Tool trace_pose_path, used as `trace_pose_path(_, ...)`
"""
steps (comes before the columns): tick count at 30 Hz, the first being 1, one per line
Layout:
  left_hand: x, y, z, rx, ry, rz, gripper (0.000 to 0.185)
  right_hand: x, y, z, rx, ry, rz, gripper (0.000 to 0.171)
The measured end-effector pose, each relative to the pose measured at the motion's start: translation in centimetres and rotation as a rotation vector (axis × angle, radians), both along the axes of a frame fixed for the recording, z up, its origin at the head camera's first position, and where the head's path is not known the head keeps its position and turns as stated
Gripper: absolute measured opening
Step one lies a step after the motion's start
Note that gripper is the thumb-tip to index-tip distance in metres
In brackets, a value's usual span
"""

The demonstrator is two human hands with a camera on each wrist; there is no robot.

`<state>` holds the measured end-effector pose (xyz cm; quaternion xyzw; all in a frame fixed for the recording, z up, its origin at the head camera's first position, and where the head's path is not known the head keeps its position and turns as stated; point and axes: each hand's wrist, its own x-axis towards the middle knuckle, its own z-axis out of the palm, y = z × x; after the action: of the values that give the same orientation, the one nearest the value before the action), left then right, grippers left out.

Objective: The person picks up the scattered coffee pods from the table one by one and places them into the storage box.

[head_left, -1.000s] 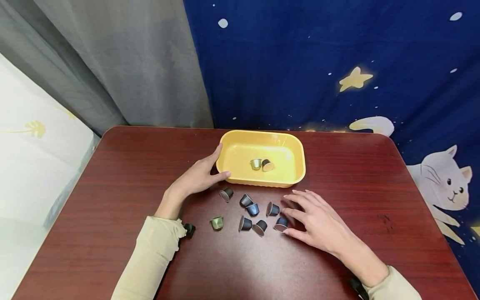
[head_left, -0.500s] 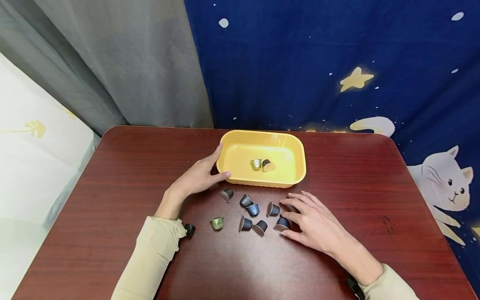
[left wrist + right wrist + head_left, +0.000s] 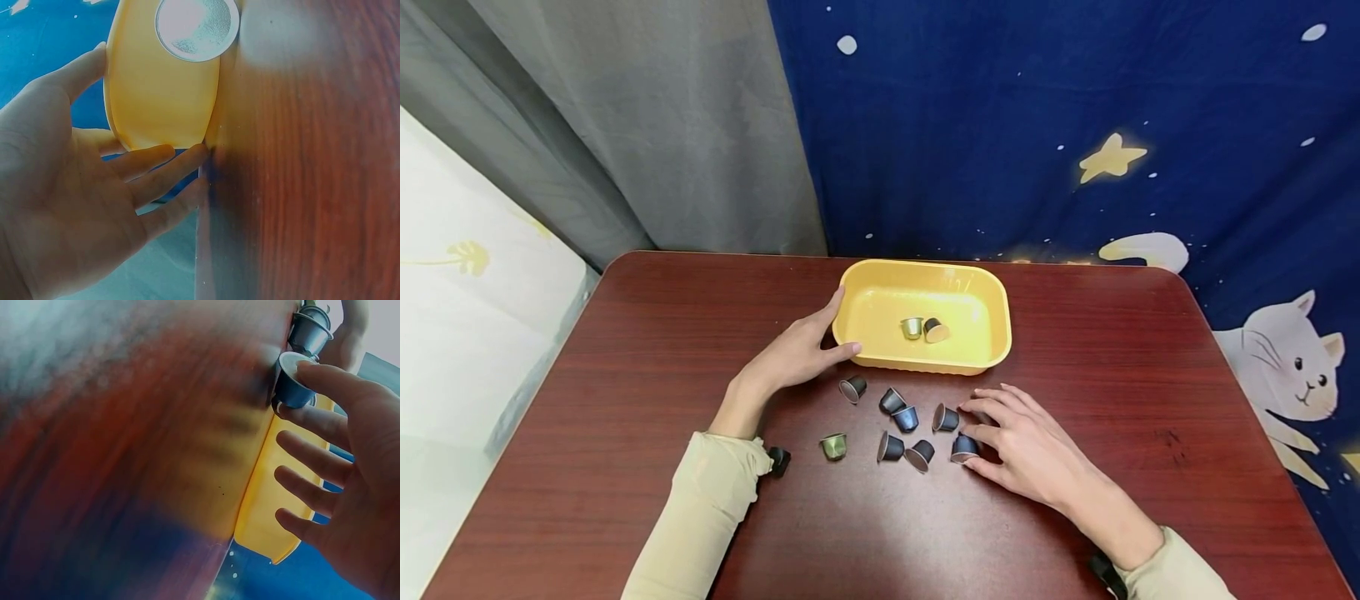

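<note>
My left hand rests at the left end of a yellow plastic tray, thumb at the near rim and the other fingers fairly straight along its end. Inside the tray lie a gold coffee capsule and a dark one with a tan lid. My right hand pinches a dark blue coffee capsule between thumb and index finger, thumb on its foil lid; the other fingers are spread. Just left of that hand lies another dark capsule.
Several more capsules lie on the brown table in front of the tray, among them a shiny blue one, a black one and a green one. A grey curtain and a blue star-print curtain hang behind.
My right hand has shifted slightly left and its fingers have come in on the dark blue capsule, which has turned a little. The left hand and the tray stay put.
</note>
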<state>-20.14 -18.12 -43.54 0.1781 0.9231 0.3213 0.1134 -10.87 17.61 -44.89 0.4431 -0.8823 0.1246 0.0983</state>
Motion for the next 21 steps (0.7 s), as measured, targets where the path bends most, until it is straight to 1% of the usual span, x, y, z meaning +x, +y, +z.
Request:
trace_pose_path(12,0.0,0.0,0.0,-0.002,-0.004,0.001,0.097,0.1,0.2,0.4,-0.015,-0.018,-0.011,0.038)
trace_pose_path(21,0.0,0.0,0.0,-0.002,-0.004,-0.002,0.097,0.2,0.4,1.2,-0.019,-0.017,-0.011,0.033)
